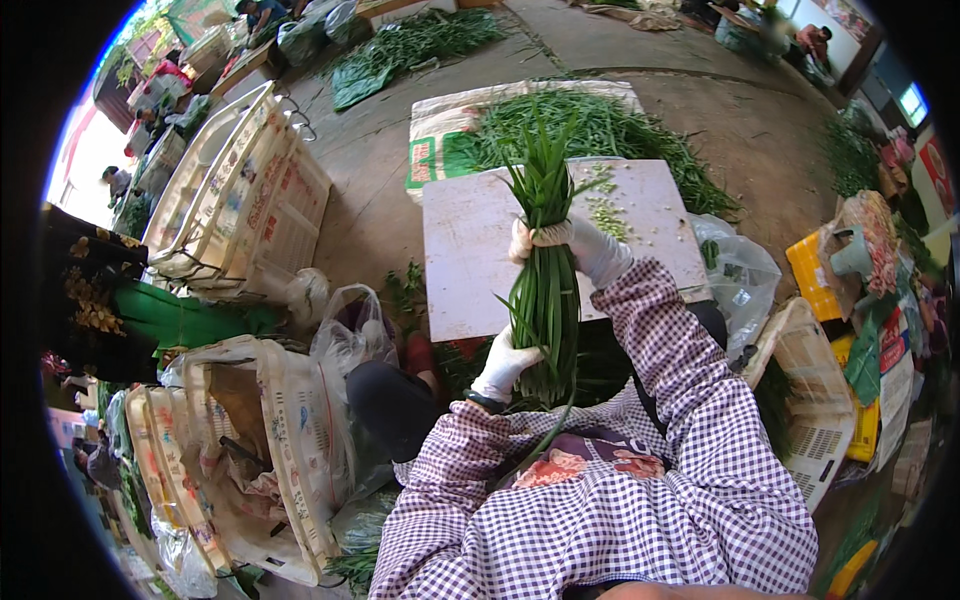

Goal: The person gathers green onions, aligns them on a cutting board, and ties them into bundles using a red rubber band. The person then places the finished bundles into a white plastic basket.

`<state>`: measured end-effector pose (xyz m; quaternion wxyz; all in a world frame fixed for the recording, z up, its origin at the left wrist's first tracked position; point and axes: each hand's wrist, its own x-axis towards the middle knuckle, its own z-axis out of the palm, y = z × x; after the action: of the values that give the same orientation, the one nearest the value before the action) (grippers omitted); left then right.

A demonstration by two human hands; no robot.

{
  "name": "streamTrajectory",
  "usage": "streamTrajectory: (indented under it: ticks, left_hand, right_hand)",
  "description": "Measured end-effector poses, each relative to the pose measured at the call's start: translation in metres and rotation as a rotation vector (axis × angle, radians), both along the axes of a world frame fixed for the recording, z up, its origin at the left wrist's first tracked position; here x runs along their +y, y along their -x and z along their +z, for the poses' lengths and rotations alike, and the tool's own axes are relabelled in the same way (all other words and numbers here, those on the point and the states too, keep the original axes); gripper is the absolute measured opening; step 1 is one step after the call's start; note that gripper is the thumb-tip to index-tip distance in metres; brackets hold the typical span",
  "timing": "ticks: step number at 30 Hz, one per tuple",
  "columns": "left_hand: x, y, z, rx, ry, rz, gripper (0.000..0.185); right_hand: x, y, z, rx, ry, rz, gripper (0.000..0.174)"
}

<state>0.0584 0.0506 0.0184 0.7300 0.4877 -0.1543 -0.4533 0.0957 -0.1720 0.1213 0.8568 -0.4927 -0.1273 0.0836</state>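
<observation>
A thick bundle of long, flat green leaves, perhaps garlic chives (551,292), stands nearly upright between my hands, over the near part of a pale board (469,247). My right hand (592,247), in a white glove, is wrapped around the upper part of the bundle, below the spread leaf tips. Lower down, my gloved left hand (508,366) grips the bundle's left side. One long leaf hangs loose towards my lap. Small pale green cut pieces (609,217) lie scattered on the board's right half.
Behind the board, loose greens (622,127) are heaped on a woven sack (442,154). Plastic crates (292,202) stand on the left, with more crates (300,450) below. To the right are a clear plastic bag (742,262) and a tilted crate (814,405). Several people work farther off.
</observation>
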Motion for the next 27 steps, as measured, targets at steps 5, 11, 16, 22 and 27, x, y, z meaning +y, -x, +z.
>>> streamTrajectory:
  ticks: [5,11,16,22,27]
  left_hand:
    - [-0.033,-0.035,-0.041,0.026,-0.334,0.419,0.052]
    - [-0.035,-0.057,-0.069,0.069,-0.455,0.497,0.053]
    - [-0.025,-0.067,-0.062,0.267,-0.447,0.405,0.038]
    - [-0.023,-0.071,-0.052,0.334,-0.505,0.365,0.048]
    - [-0.021,-0.049,-0.056,0.091,-0.578,0.579,0.073]
  right_hand:
    - [-0.028,-0.047,-0.05,0.291,0.553,-0.582,0.064]
    - [-0.056,0.019,-0.126,0.5,0.595,-0.953,0.057]
    - [-0.054,0.092,-0.119,0.483,0.549,-1.117,0.019]
    - [-0.007,0.146,-0.118,0.816,0.744,-0.493,0.047]
    - [0.017,0.136,-0.161,0.835,1.327,-0.298,0.063]
